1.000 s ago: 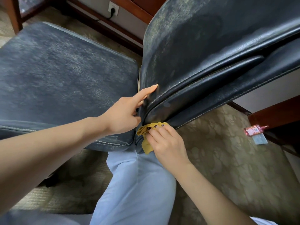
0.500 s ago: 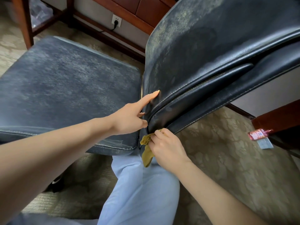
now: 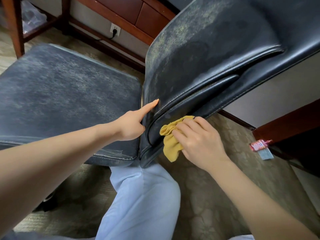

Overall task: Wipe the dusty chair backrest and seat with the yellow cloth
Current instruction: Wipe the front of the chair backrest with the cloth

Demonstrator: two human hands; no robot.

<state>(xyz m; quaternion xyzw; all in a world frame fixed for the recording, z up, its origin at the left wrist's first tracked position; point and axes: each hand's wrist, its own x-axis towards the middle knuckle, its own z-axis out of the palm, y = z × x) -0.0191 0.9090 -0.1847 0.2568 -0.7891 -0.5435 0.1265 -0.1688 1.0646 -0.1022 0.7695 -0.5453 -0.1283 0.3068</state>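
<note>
Backrest [image 3: 216, 58]: dark leather-look upholstery, stitched seams, dulled by a grey-yellow dust film, glossy along the right edge. Seat [image 3: 69, 94]: same material, matt, dusty. Yellow cloth [image 3: 170, 146]: soft fabric, crumpled. Carpet [image 3: 216, 196]: patterned pile. Far cabinet [image 3: 129, 9]: glossy red-brown wood.

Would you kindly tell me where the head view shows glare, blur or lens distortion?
Head view: a bright sheen streaks the backrest at upper right; head view: the seat looks soft at its far left corner; head view: wide-angle bending bows the backrest edges; head view: cloth and right hand are sharp.
</note>
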